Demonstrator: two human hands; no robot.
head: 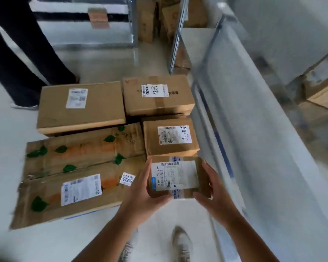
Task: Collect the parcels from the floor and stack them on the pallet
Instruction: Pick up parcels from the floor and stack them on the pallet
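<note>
Small parcel (178, 176) gripped between left hand (142, 191) and right hand (214, 190)
Rigid taped cardboard, likely light; fingers clamped on opposite short sides, thumbs under near edge; best held there

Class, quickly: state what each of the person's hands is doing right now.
Left hand: grips the left end of the small parcel.
Right hand: grips the same parcel's right end.
</note>
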